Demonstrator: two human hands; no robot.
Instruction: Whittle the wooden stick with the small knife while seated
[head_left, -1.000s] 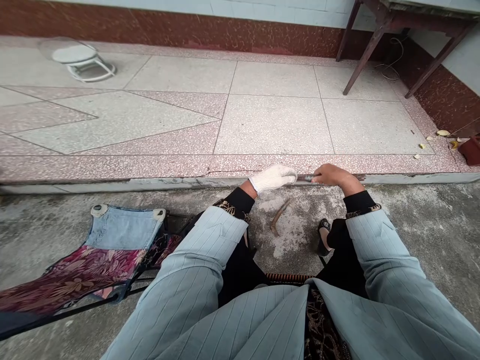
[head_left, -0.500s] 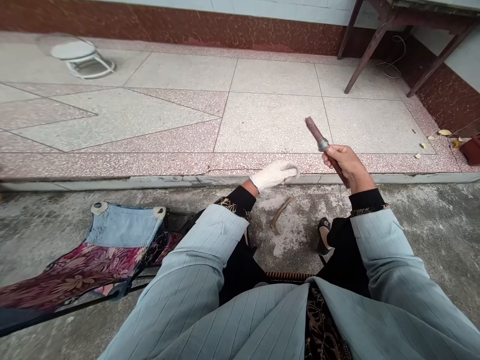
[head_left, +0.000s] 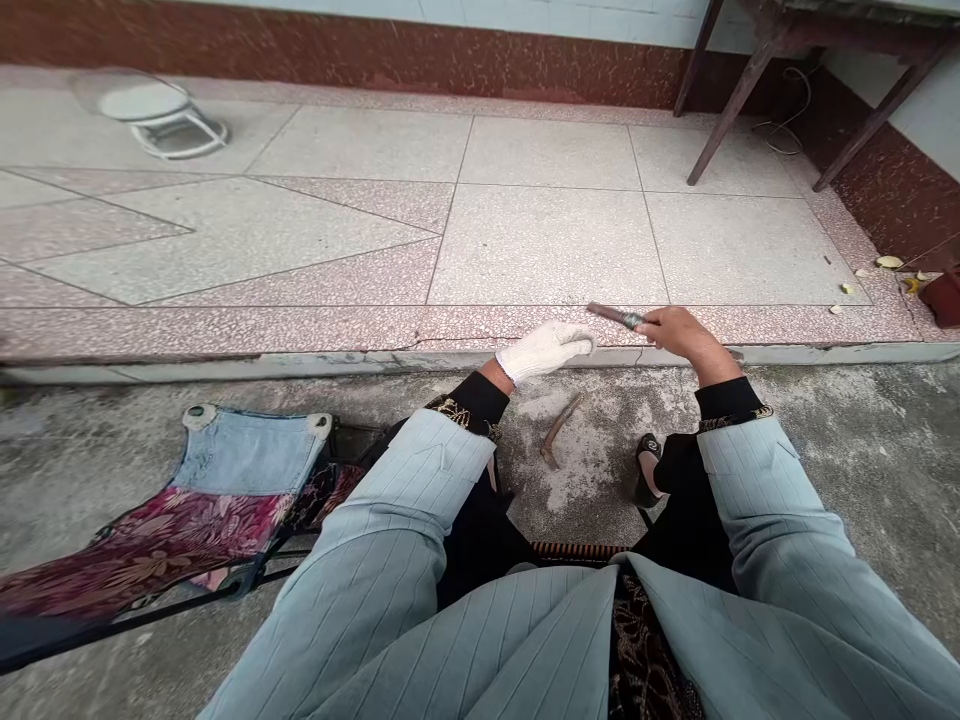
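My left hand (head_left: 546, 352), in a white knitted glove, is closed at the edge of the raised step, its fingers curled round something I cannot make out. My bare right hand (head_left: 675, 330) grips a short reddish-brown rod (head_left: 606, 313) with wire wound round its middle. The rod points left, almost level, with its far end just above and beside the gloved fingertips. Below, between my feet, a curved brown piece (head_left: 561, 430) like a bent stick lies on the concrete.
A folding chair (head_left: 247, 455) with denim and flowered cloth stands at my left. The tiled step (head_left: 540, 250) runs across in front, bearing a white stool (head_left: 161, 115) at far left and a wooden table (head_left: 731, 110) at right. Yellow leaves (head_left: 889, 262) lie near a red pot (head_left: 941, 297).
My right hand has brought the rod down from a raised, upward slant to nearly level, its end now close to the gloved hand. My left hand has hardly moved.
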